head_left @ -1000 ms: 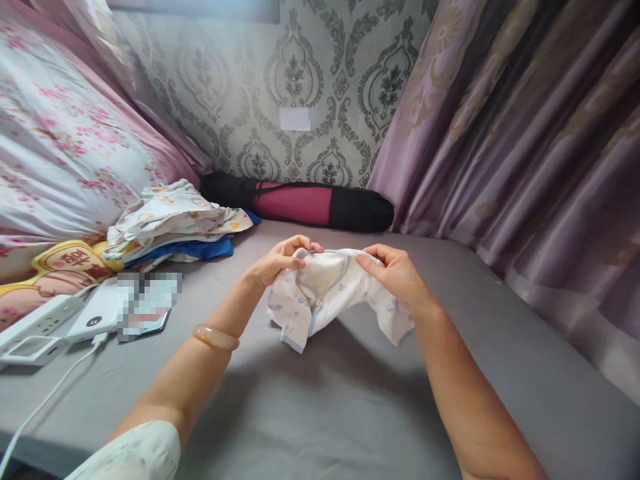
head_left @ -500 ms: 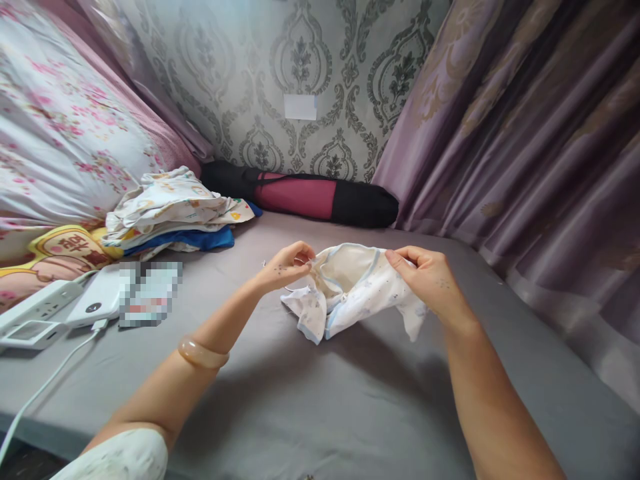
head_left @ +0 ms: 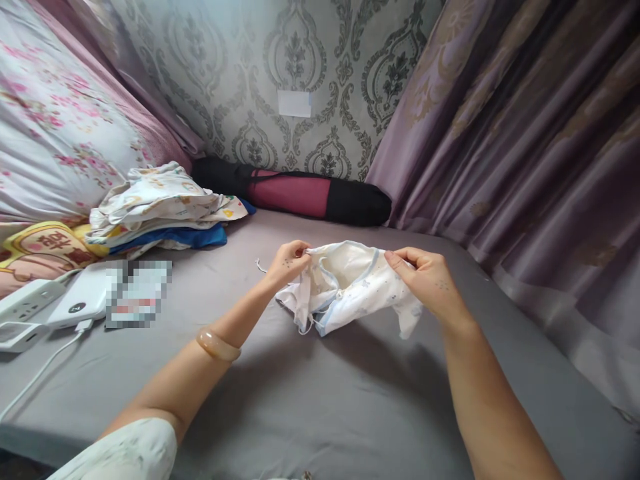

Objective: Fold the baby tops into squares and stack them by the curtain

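Fingers of both my hands pinched the top edge of one small white garment (head_left: 350, 290) with pale blue trim, left hand (head_left: 289, 262) at its left corner, right hand (head_left: 431, 283) at its right, each closed tight on the cloth. My hands had drawn wider apart than a second before, so the garment's neck edge was stretched out between them instead of bunched, and its lower part sagged onto the grey bed (head_left: 325, 407). I judged that meant it was being opened out flat. Left of the garment lay one stack of folded clothes (head_left: 160, 210); further left, one power strip (head_left: 25, 303) and one white power bank (head_left: 83, 303). Behind the garment, against the wall, lay one black and red roll (head_left: 300, 193). One bangle (head_left: 218, 345) sat on my left wrist.
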A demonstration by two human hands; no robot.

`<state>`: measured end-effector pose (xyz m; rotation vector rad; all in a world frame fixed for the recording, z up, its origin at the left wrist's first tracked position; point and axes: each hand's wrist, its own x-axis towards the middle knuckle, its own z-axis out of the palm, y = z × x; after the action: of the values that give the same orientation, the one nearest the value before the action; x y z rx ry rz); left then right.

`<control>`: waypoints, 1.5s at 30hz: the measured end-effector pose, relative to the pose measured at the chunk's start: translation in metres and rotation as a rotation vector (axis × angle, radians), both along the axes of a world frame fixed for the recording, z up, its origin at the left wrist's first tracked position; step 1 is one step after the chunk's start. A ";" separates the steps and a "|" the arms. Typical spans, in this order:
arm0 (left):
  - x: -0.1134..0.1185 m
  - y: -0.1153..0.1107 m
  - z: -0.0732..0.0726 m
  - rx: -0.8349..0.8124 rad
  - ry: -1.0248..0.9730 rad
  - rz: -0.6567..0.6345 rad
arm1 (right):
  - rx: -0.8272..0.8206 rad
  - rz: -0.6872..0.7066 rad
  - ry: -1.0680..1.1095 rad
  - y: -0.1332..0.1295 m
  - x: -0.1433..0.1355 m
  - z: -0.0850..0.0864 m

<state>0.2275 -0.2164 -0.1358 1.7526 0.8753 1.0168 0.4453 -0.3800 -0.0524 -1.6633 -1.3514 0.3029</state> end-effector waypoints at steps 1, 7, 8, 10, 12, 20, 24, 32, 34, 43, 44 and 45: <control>-0.003 0.002 0.003 -0.030 -0.042 -0.001 | 0.004 -0.004 0.012 -0.001 0.004 -0.001; -0.031 -0.001 0.034 -0.010 -0.088 -0.106 | -0.027 0.031 0.082 -0.002 0.018 -0.010; -0.035 -0.003 0.039 0.034 -0.053 -0.129 | -0.034 0.040 0.088 -0.001 0.018 -0.011; -0.041 -0.005 0.047 0.126 0.006 -0.174 | -0.044 0.056 0.092 0.002 0.019 -0.015; -0.044 -0.005 0.051 0.175 0.044 -0.204 | -0.037 0.069 0.080 0.005 0.019 -0.019; -0.046 0.000 0.049 0.174 0.018 -0.196 | -0.027 0.159 0.066 0.014 0.022 -0.028; -0.045 0.002 0.049 0.163 0.041 -0.149 | -0.003 0.164 0.006 0.015 0.019 -0.026; -0.048 0.004 0.049 0.127 -0.001 -0.044 | 0.079 0.133 -0.127 0.019 0.010 -0.017; -0.050 0.003 0.052 0.063 -0.038 -0.074 | 0.101 0.144 -0.179 0.020 0.010 -0.017; -0.061 -0.003 0.094 0.166 0.213 -0.217 | 0.073 0.162 -0.334 0.026 0.013 -0.005; -0.062 -0.004 0.100 0.194 0.237 -0.222 | 0.055 0.181 -0.328 0.025 0.015 0.000; -0.064 -0.004 0.107 0.220 0.243 -0.221 | 0.033 0.214 -0.315 0.024 0.016 0.006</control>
<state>0.1639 -0.2205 -0.0292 2.1401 0.7162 0.7889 0.4615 -0.3560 -0.0469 -1.5865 -1.7657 0.1440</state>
